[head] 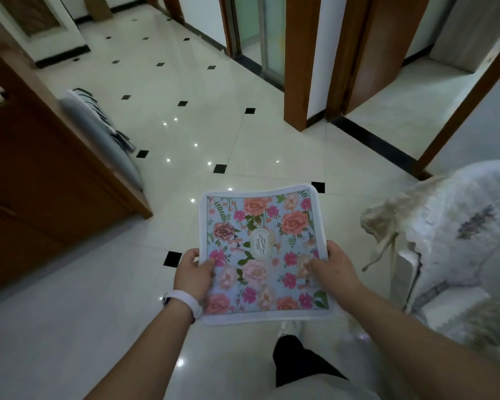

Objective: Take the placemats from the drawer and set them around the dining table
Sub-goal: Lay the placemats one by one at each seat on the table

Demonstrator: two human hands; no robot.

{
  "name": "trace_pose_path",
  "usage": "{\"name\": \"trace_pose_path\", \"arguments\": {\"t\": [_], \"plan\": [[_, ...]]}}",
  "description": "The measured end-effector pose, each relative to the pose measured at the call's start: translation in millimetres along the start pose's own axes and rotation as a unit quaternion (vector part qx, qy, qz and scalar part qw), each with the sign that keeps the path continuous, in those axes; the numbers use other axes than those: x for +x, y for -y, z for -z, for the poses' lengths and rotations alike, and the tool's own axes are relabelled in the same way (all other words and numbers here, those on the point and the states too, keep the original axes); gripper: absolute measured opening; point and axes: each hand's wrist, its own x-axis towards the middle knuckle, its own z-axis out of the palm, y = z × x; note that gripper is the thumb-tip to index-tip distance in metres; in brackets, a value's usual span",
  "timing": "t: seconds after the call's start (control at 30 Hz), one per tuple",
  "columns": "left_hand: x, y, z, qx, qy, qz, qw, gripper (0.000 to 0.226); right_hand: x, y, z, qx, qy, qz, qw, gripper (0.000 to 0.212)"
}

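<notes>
A floral placemat (260, 226), pale blue with pink and orange roses and a white border, is held flat in front of me above the tiled floor. My left hand (192, 274), with a white wristband, grips its left edge with the thumb on top. My right hand (331, 265) grips its right edge the same way. I cannot tell whether more mats lie stacked under the top one. Neither drawer nor dining table is in view.
A brown wooden cabinet (41, 180) stands at the left, with a grey cushion (104, 134) leaning on it. A white cloth-covered piece of furniture (456, 226) is close at the right. Wooden door frames (300, 62) line the far side of the glossy tiled floor (214, 125).
</notes>
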Motion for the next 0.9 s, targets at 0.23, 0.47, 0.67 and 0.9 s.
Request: {"name": "trace_pose_path", "arguments": {"t": [0.23, 0.47, 0.67, 0.9], "plan": [[88, -97, -56, 0.006, 0.015, -0.01, 1.0, 0.009, 101, 82, 28, 0.031, -0.003, 0.002, 1.0, 0.017], [151, -171, -126, 0.014, 0.078, -0.05, 0.996, 0.008, 165, 129, 75, 0.025, -0.074, 0.009, 0.997, 0.018], [210, -214, -193, 0.046, 0.143, -0.078, 0.986, 0.009, 210, 147, 105, 0.053, -0.154, -0.015, 0.987, 0.018], [314, -261, -273, 0.06, 0.231, -0.074, 0.968, 0.009, 294, 170, 124, 0.107, -0.222, -0.053, 0.968, 0.02]]}}
